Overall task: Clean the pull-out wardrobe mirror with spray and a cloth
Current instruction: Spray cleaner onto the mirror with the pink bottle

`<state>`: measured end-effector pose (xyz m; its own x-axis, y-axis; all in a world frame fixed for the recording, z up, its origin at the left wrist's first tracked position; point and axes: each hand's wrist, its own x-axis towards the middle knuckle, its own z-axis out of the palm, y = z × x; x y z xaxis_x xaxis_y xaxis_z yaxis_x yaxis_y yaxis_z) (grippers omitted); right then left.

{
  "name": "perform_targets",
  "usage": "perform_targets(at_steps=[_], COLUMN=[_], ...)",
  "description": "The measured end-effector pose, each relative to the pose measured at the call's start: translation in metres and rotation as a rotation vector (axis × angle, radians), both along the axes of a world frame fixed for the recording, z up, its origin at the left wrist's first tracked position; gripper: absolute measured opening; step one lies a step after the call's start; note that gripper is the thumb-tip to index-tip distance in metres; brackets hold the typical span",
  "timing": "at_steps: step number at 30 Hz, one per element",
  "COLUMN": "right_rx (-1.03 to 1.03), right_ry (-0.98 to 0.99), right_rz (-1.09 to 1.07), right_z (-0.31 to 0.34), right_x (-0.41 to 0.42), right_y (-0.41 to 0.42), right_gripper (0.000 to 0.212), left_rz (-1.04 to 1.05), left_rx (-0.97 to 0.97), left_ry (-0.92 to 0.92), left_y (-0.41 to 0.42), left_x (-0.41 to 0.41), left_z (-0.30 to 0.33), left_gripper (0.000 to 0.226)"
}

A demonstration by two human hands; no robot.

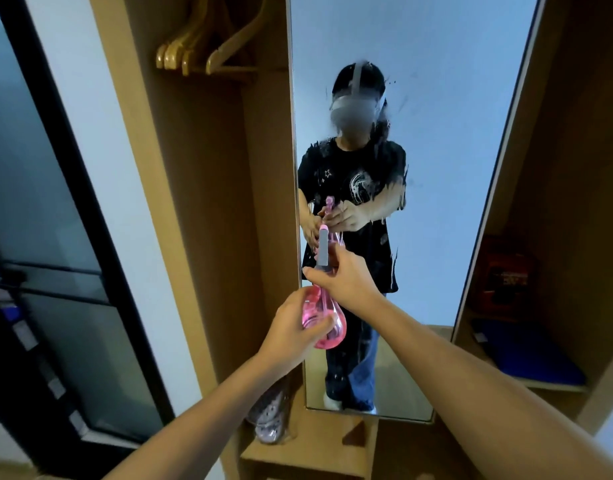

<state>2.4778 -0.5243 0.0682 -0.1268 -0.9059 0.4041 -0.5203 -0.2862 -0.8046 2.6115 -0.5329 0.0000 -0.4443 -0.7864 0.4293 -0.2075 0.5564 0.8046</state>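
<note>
Before the streaked mirror (436,168), 2 hands holding pink spray bottle (324,323), left hand (294,336) gripping body, right hand (343,278) gripping neck, no readable label

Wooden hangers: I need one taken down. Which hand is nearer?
Left. The left hand grips the pink spray bottle below the wooden hangers; the right hand is farther right.
</note>
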Motion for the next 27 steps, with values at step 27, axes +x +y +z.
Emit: perform_targets(at_steps=[27], right_rx=[-0.039], right_ry=[-0.016], right_rz=[-0.147], right_z=[0.011], right_x=[-0.055], right_y=[0.023], right_gripper=[0.027], left_rz=[-0.135], left_rx=[0.007], left_ry=[0.0], left_y=[0.006], left_x=[-0.06], left_z=[0.017], left_gripper=[0.037])
